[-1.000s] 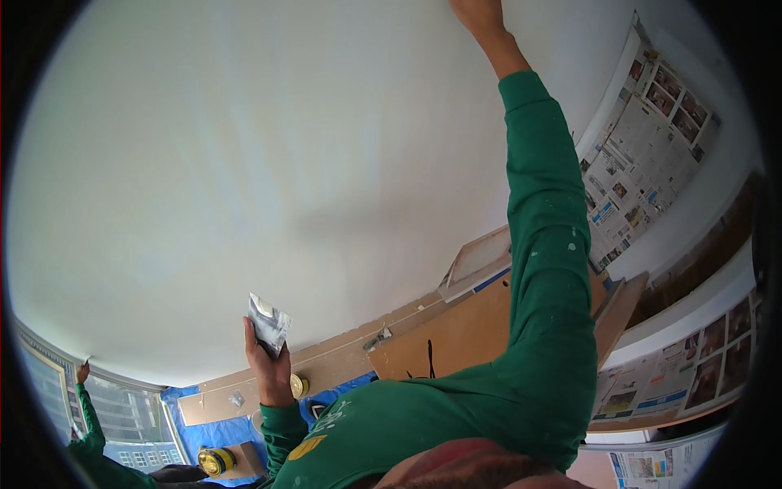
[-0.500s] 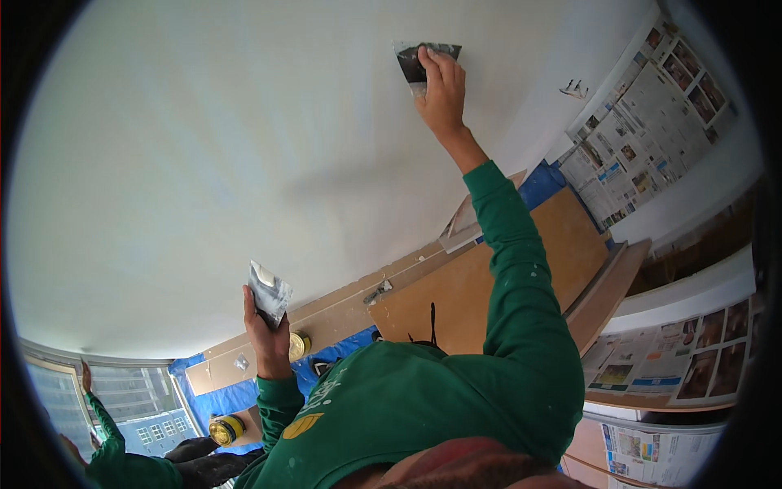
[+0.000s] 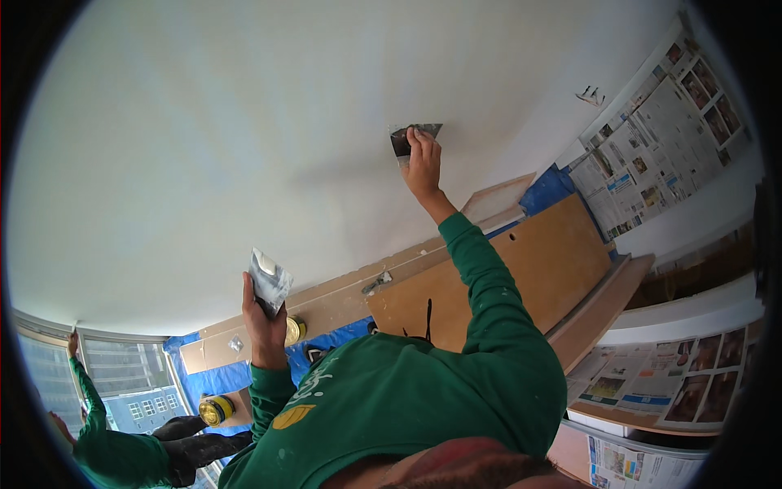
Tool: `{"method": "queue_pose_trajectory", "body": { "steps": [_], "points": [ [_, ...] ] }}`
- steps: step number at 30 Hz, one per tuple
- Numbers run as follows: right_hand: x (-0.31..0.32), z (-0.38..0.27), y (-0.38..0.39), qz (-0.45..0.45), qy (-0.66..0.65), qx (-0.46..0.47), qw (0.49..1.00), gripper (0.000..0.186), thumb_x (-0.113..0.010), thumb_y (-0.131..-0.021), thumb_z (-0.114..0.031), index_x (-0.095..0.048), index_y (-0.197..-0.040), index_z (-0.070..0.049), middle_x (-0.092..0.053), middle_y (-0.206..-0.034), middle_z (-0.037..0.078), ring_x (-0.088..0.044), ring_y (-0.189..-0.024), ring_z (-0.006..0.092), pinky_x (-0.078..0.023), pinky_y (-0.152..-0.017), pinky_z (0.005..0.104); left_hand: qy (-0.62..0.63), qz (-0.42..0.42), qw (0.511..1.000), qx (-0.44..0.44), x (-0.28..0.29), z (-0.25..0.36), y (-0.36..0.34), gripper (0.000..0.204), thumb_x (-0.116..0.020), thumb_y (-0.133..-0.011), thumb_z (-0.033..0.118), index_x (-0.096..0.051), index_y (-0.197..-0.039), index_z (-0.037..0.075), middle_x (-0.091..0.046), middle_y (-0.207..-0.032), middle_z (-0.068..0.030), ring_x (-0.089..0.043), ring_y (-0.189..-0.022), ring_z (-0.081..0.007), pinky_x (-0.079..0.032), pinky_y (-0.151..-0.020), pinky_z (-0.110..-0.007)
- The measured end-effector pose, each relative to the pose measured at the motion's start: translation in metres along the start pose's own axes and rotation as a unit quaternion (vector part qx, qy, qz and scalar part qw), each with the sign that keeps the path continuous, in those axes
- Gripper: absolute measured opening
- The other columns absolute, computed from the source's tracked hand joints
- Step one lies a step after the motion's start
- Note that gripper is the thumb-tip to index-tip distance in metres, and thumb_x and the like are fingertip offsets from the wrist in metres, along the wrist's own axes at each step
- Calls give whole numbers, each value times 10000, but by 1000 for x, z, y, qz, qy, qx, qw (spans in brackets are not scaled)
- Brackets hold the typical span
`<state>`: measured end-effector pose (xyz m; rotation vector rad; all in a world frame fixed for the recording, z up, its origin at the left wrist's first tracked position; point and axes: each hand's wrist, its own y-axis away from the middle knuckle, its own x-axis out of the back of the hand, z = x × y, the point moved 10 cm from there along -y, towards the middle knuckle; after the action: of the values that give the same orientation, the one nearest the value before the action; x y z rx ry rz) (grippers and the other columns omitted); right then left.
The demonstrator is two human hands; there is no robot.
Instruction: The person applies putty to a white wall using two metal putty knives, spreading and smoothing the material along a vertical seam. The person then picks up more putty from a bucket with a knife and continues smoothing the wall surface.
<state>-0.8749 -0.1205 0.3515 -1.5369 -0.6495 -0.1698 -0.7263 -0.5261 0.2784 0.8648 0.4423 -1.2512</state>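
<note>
My right hand is closed on a flat filling knife, its dark blade laid against the pale wall. The fingers press on the blade's face. Lower and to the left, my left hand grips a second filling knife. That wide metal plate carries a smear of whitish filler and is held up in front of the wall, apart from the other knife. Both handles are hidden by my hands.
Below the wall lie cardboard strips, blue sheeting, a brown board and yellow-black tins. Newspaper covers surfaces at right. A co-worker in green reaches up by the window at lower left.
My right hand has drawn its filling knife down the wall and slightly left, the elbow bending more. My left hand stays nearly in place, still gripping the other knife.
</note>
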Motion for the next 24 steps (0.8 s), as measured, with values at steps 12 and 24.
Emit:
{"method": "queue_pose_trajectory", "body": {
  "steps": [12,24],
  "points": [
    [-31,-37,81,-74,-49,-33,996,648,-715,-735,58,-556,-1361,12,-554,-1240,148,-522,-1230,345,-405,-1059,478,8,-50,999,14,-31,-6,1,413,-584,-1038,407,-622,-1280,75,-691,-1196,-28,-657,-1088,-165,-506,-997,-333],
    [146,-174,-15,191,-568,-198,775,329,-457,-1059,-208,-594,-1092,89,-612,-1001,134,-607,-916,180,-496,-780,318,88,-99,991,7,-115,-37,-1,442,-521,-1065,445,-604,-1299,79,-674,-1216,-21,-628,-1101,-135,-467,-1011,-308]
  ]
}}
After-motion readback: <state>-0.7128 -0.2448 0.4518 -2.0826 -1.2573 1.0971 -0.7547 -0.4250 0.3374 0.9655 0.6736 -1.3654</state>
